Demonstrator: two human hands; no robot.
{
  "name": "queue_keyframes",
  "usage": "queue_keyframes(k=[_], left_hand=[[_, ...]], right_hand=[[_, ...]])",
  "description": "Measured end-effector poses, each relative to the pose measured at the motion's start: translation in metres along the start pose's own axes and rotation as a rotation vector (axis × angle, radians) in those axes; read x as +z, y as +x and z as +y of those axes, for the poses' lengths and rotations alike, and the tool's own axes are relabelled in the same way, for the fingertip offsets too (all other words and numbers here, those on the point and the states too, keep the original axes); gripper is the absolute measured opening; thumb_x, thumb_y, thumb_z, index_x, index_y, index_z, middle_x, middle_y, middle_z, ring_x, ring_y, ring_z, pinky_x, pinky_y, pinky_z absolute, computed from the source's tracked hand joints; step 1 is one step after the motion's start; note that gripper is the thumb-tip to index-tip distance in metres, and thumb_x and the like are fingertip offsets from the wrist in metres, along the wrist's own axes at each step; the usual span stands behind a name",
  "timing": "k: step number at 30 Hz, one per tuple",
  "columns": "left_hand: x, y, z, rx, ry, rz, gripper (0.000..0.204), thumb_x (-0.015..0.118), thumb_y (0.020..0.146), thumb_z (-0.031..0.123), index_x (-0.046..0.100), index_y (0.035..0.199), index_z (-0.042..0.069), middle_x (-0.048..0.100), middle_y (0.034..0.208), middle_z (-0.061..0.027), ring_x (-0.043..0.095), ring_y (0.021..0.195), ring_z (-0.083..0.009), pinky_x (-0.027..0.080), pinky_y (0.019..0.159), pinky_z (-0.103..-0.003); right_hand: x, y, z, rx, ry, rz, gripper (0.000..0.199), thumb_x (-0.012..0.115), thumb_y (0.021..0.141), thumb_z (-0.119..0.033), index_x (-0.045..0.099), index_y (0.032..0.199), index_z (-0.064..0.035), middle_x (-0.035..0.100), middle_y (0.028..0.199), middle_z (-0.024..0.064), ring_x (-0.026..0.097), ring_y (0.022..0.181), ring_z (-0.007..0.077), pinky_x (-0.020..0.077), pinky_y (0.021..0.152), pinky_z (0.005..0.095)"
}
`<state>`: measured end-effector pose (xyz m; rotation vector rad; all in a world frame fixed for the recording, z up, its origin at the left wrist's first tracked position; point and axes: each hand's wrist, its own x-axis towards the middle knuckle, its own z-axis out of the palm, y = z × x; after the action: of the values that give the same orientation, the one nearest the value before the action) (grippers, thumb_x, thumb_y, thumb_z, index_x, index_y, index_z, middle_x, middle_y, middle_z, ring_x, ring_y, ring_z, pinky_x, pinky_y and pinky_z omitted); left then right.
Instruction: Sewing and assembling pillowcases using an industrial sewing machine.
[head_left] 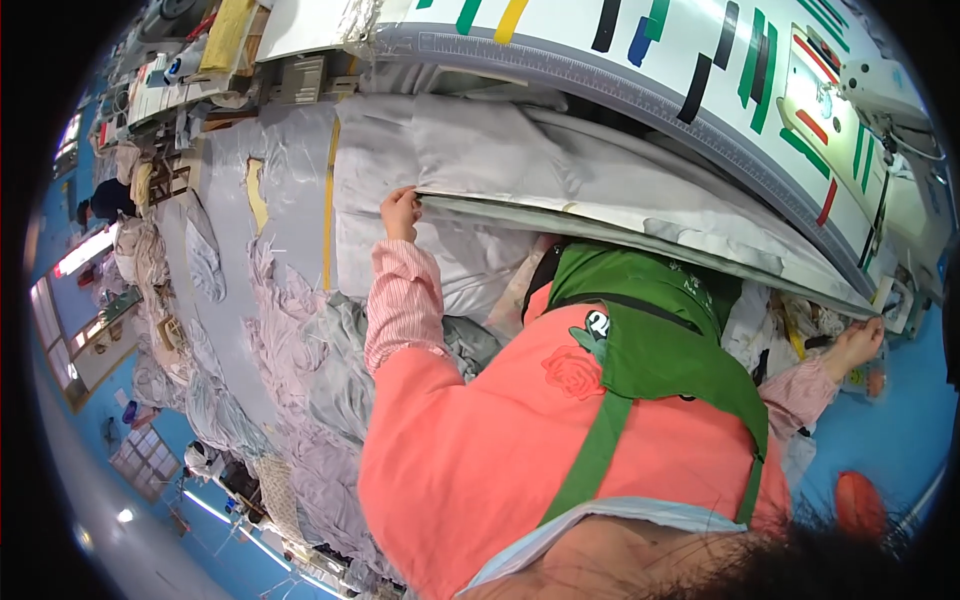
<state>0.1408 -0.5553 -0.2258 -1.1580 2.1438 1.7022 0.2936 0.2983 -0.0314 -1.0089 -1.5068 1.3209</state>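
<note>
A long piece of pale grey fabric lies in front of me, hanging over the near edge of the sewing table. Its near edge runs taut between my two hands. My left hand pinches one end of that edge. Far to the right, my right hand is closed on the other end, close to the table's right corner. Between the hands the edge is nearly straight and passes just in front of my green apron.
A white sewing table with a ruler strip and coloured tape strips curves ahead. The sewing machine stands at its right end. Crumpled grey and pinkish cloth lies in heaps on my left, beside a grey surface with a yellow strip.
</note>
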Motion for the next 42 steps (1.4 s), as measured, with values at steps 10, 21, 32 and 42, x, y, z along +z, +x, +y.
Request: queue_keyframes(k=[10,21,32,42], left_hand=[[-0.011,0.002,0.079,0.621,0.572,0.33,0.018,0.065,0.073,0.012,0.073,0.088,0.004,0.07,0.076,-0.0124,0.067,0.066,-0.0232,0.052,0.066,-0.034],[-0.024,-0.015,0.136,0.636,0.223,0.275,0.013,0.067,0.073,0.004,0.072,0.085,0.001,0.066,0.074,-0.0036,0.059,0.064,-0.0103,0.047,0.061,-0.024],[-0.025,-0.034,0.098,0.85,-0.091,0.119,0.018,0.054,0.076,-0.014,0.066,0.083,-0.004,0.063,0.103,-0.009,0.06,0.079,-0.012,0.046,0.061,-0.02],[-0.031,-0.015,0.151,0.633,-0.034,-0.202,0.013,0.054,0.08,-0.007,0.066,0.083,-0.004,0.066,0.078,-0.0071,0.063,0.065,-0.013,0.052,0.06,-0.024]], right_hand=[[-0.01,0.013,0.042,-0.006,-0.055,0.0,0.012,0.067,0.089,-0.013,0.06,0.097,-0.0053,0.056,0.074,0.0008,0.046,0.055,0.0099,0.0359,0.049,0.0241],[-0.053,-0.016,0.048,0.12,-0.182,0.081,0.013,0.066,0.09,-0.013,0.062,0.1,-0.0063,0.058,0.076,-0.001,0.045,0.056,0.0076,0.0358,0.049,0.0209],[-0.081,-0.027,0.082,0.146,0.063,0.079,0.012,0.064,0.09,-0.015,0.058,0.098,-0.0091,0.056,0.081,-0.002,0.047,0.065,0.0092,0.0371,0.054,0.0228],[-0.093,-0.014,0.151,0.32,0.016,0.062,0.009,0.065,0.09,-0.014,0.059,0.096,-0.0107,0.061,0.086,0.0011,0.056,0.072,0.0134,0.0415,0.06,0.0246]])
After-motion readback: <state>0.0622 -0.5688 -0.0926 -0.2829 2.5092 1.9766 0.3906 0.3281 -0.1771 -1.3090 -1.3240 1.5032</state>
